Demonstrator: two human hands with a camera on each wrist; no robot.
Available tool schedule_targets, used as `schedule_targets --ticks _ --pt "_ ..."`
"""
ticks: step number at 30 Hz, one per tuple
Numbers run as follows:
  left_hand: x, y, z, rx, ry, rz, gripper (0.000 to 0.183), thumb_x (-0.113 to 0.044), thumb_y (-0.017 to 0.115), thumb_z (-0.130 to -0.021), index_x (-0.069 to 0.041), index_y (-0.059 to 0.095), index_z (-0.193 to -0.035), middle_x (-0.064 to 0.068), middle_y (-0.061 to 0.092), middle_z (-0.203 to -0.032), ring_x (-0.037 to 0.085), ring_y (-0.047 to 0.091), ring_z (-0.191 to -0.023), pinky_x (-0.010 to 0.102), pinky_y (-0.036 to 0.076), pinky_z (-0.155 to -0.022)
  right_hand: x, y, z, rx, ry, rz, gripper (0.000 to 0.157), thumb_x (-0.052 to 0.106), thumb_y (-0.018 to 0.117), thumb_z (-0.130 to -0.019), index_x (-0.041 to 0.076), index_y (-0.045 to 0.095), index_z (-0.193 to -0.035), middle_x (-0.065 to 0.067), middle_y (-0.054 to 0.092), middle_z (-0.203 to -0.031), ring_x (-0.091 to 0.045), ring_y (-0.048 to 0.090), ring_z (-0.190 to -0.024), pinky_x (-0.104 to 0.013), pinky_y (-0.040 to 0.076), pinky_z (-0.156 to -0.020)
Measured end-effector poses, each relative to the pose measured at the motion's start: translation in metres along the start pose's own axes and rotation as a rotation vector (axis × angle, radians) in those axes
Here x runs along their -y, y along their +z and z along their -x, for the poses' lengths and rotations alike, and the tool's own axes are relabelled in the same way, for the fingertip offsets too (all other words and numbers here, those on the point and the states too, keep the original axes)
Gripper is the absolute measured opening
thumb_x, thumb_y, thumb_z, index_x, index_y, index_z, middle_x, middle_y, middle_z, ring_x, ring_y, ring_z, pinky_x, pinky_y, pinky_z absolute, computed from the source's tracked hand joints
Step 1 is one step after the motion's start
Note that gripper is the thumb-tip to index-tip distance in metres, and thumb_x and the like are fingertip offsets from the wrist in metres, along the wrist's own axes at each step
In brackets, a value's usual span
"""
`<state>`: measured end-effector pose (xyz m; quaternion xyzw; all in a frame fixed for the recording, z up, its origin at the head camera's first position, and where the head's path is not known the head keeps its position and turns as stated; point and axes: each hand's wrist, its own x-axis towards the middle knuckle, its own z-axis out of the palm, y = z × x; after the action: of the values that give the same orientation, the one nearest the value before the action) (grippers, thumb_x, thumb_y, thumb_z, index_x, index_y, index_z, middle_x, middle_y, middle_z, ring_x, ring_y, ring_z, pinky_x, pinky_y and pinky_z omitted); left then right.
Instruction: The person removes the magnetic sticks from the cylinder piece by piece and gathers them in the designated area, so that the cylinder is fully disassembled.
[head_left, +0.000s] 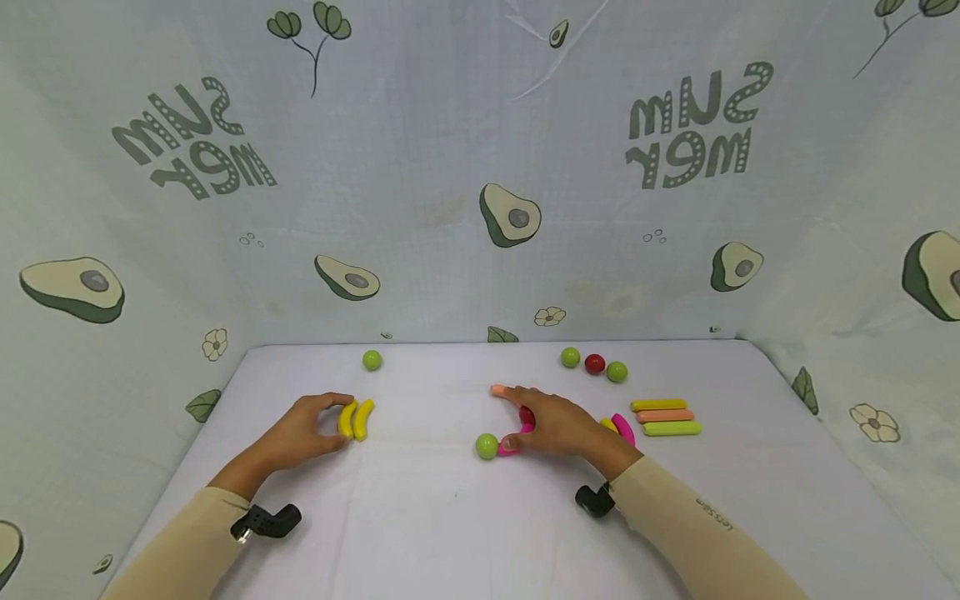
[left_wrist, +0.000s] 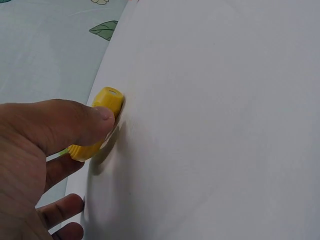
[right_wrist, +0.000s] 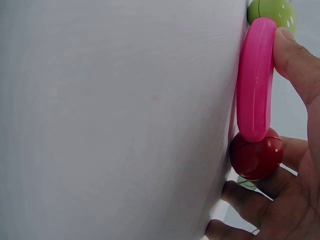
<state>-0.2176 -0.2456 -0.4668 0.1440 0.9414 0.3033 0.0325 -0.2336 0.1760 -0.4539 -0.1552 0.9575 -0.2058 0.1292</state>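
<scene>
At the left, my left hand [head_left: 309,429] pinches a yellow banana-shaped piece [head_left: 346,419] between thumb and fingertips. Close beside it lies a second yellow banana [head_left: 363,420]. The left wrist view shows the thumb across the held banana [left_wrist: 109,98]. My right hand [head_left: 551,423] reaches over a small group of pieces with its fingers spread. Its thumb touches the upper end of a pink curved piece [right_wrist: 255,80]; the other fingers reach behind a red ball [right_wrist: 256,156]. An orange piece [head_left: 498,390] sticks out by the index fingertip. A green ball [head_left: 487,446] lies by the thumb.
Behind stand a lone green ball [head_left: 372,360] and a row with a red ball [head_left: 595,363] between two green ones. Right of my right wrist lie another pink piece [head_left: 623,428], partly hidden yellow, and three stacked sticks [head_left: 665,416]. A printed cloth [head_left: 450,150] rises behind the table.
</scene>
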Motion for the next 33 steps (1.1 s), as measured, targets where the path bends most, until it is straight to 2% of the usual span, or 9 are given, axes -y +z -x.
schedule_targets --ticks 6,15,19,22,27,30,33 --pt "0.001 0.002 0.002 0.006 -0.037 -0.024 0.061 -0.013 0.085 -0.083 -0.005 0.06 -0.139 0.02 0.056 -0.141 0.048 0.042 -0.135 0.066 0.035 -0.109 0.002 0.0 0.0 -0.001 0.006 -0.006 0.089 0.05 0.085 -0.081 0.028 0.044 -0.157 -0.011 0.046 -0.156 -0.036 0.049 -0.135 -0.058 0.046 -0.103" --pt "-0.005 0.003 0.005 0.036 -0.076 -0.063 0.068 -0.016 0.086 -0.083 -0.008 0.057 -0.143 0.021 0.054 -0.142 0.048 0.041 -0.135 0.067 0.038 -0.106 0.003 0.0 0.001 0.009 0.012 -0.007 0.09 0.05 0.085 -0.08 0.028 0.044 -0.157 -0.009 0.047 -0.155 -0.034 0.051 -0.132 -0.057 0.047 -0.102" --pt "-0.007 0.003 0.005 0.04 -0.055 -0.071 0.073 -0.016 0.087 -0.082 -0.006 0.053 -0.146 0.022 0.052 -0.145 0.048 0.041 -0.135 0.067 0.037 -0.107 0.002 0.001 0.0 0.012 0.008 0.0 0.091 0.052 0.085 -0.08 0.03 0.042 -0.157 -0.006 0.051 -0.15 -0.029 0.054 -0.126 -0.054 0.049 -0.101" --pt "-0.008 0.002 0.005 0.031 -0.029 -0.078 0.077 -0.015 0.087 -0.081 -0.004 0.051 -0.148 0.022 0.051 -0.147 0.049 0.04 -0.136 0.066 0.035 -0.109 0.002 0.001 0.0 0.008 0.0 -0.006 0.096 0.053 0.085 -0.079 0.026 0.04 -0.159 -0.004 0.054 -0.146 -0.026 0.054 -0.124 -0.052 0.049 -0.102" --pt "-0.015 0.001 0.004 0.012 -0.002 -0.086 0.08 -0.015 0.089 -0.08 -0.006 0.049 -0.149 0.022 0.048 -0.15 0.048 0.037 -0.138 0.065 0.033 -0.111 0.002 0.002 -0.001 -0.022 -0.016 -0.026 0.104 0.052 0.087 -0.077 0.016 0.036 -0.16 -0.007 0.05 -0.152 -0.027 0.046 -0.137 -0.052 0.044 -0.108" --pt "-0.022 0.0 0.004 -0.002 0.005 -0.086 0.08 -0.016 0.089 -0.079 -0.008 0.05 -0.148 0.021 0.046 -0.152 0.047 0.036 -0.139 0.066 0.033 -0.11 0.002 0.002 -0.002 -0.056 -0.012 -0.013 0.105 0.053 0.089 -0.074 0.014 0.038 -0.158 -0.012 0.049 -0.15 -0.031 0.043 -0.137 -0.052 0.049 -0.102" --pt "-0.028 0.0 0.004 -0.013 0.015 -0.087 0.078 -0.018 0.089 -0.08 -0.01 0.051 -0.148 0.022 0.044 -0.153 0.048 0.034 -0.14 0.067 0.033 -0.11 0.002 0.002 -0.002 -0.082 0.001 0.006 0.105 0.055 0.089 -0.072 0.014 0.042 -0.156 -0.013 0.052 -0.14 -0.03 0.044 -0.129 -0.048 0.055 -0.093"
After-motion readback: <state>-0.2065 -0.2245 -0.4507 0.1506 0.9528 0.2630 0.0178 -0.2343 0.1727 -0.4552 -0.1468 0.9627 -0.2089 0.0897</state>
